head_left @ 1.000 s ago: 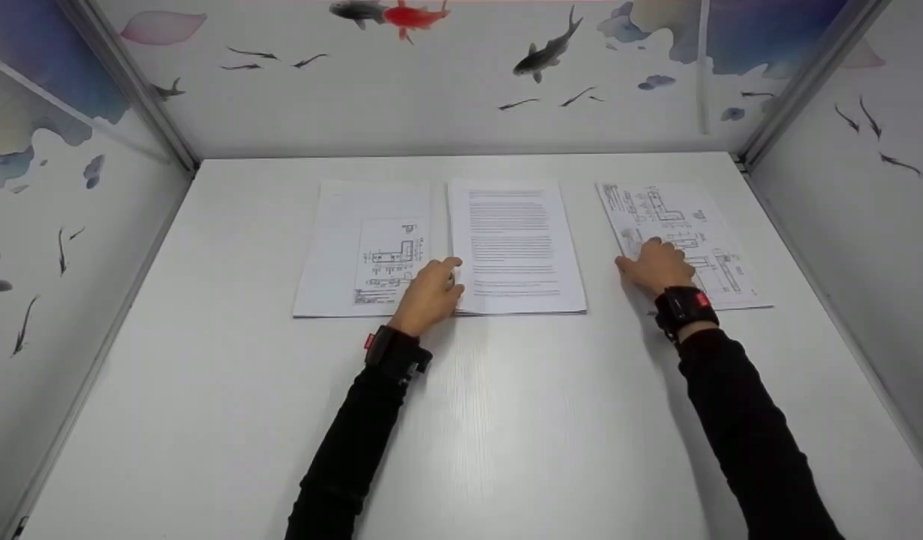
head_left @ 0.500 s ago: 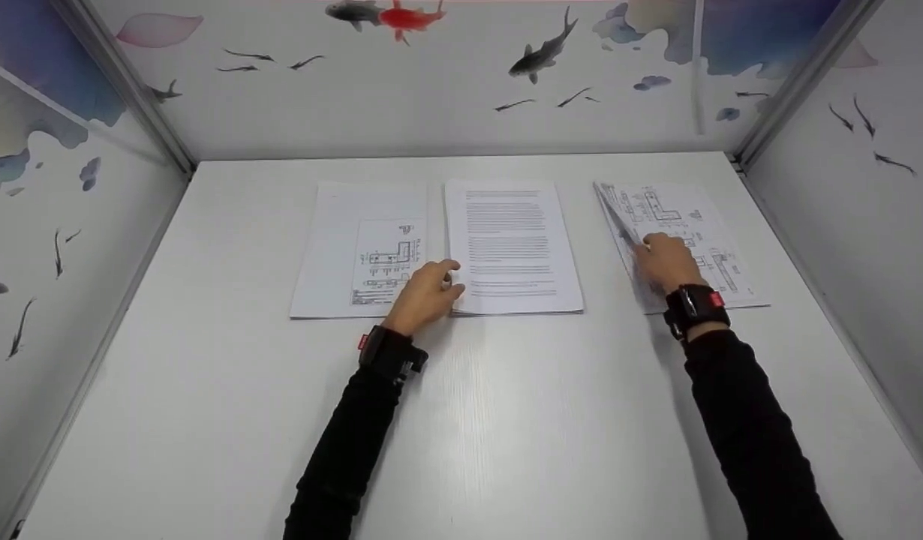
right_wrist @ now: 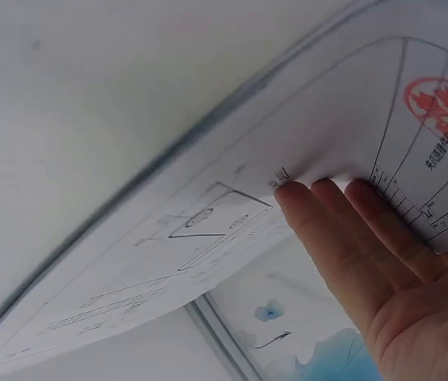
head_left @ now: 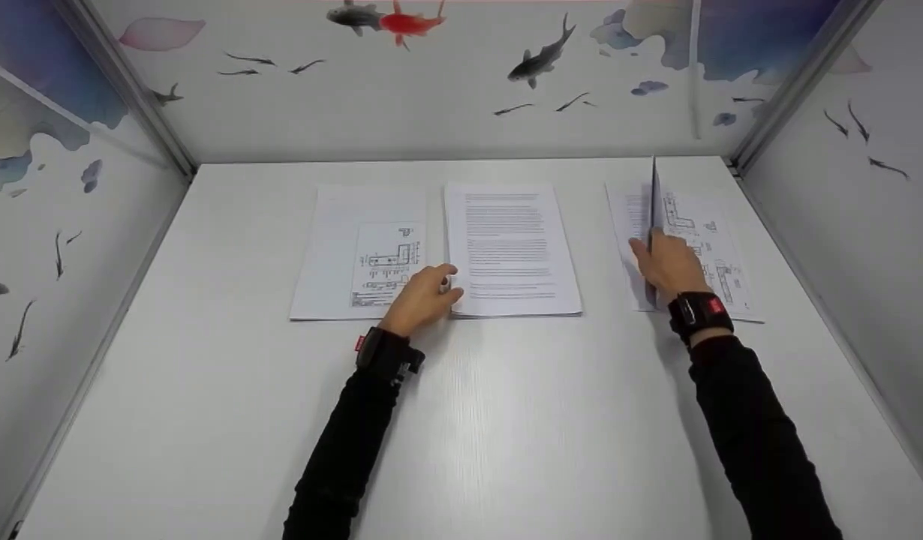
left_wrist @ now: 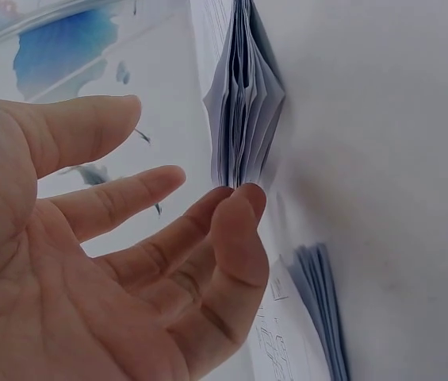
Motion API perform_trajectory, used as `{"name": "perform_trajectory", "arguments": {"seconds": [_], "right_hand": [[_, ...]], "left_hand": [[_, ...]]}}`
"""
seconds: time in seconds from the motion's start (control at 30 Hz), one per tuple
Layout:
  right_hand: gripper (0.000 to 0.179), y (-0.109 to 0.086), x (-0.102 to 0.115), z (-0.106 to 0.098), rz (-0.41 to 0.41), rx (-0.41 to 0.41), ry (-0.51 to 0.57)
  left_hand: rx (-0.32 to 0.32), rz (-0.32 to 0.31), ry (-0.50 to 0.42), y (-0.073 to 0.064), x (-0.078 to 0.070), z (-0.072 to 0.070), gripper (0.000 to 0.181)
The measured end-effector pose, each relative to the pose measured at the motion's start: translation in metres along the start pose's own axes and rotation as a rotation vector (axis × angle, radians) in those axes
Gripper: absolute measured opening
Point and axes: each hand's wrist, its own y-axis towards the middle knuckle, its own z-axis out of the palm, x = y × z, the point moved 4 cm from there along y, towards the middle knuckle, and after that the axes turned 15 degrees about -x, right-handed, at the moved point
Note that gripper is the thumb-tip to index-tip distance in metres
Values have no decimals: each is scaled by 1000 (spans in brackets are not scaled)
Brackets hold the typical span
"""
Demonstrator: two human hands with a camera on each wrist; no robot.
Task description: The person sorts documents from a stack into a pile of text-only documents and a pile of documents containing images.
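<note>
Two paper stacks lie side by side: the left paper stack [head_left: 330, 255] shows a line drawing, the middle paper stack [head_left: 514, 247] printed text. My left hand [head_left: 422, 301] is between them, its fingertips right at the middle stack's edge in the left wrist view, thumb apart. At right, my right hand [head_left: 668, 266] holds several raised sheets [head_left: 654, 191] upright, thumb on one side and fingers on the other. In the right wrist view, straight fingers [right_wrist: 331, 238] lie against the drawing side; the thumb is hidden. Beneath is the rest of the right paper stack [head_left: 620, 210].
A white table [head_left: 461, 450] carries the stacks near its far edge. White panels [head_left: 446, 112] with painted fish stand around its back and sides, joined by metal posts [head_left: 161, 112]. The middle stack's pages [left_wrist: 243, 119] fan apart slightly.
My right hand has raised the top sheets of the right stack from lying flat to upright, uncovering a text page at left. My left hand stays nearly still beside the middle stack.
</note>
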Motion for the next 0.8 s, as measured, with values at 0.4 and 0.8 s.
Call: {"name": "perform_trajectory", "arguments": {"seconds": [0.4, 0.8], "right_hand": [[64, -7, 2, 2, 4, 31, 22], [24, -14, 14, 3, 32, 37, 100]], "left_hand": [[9, -12, -4, 0, 0, -2, 47], [52, -22, -36, -1, -2, -2, 45]]}}
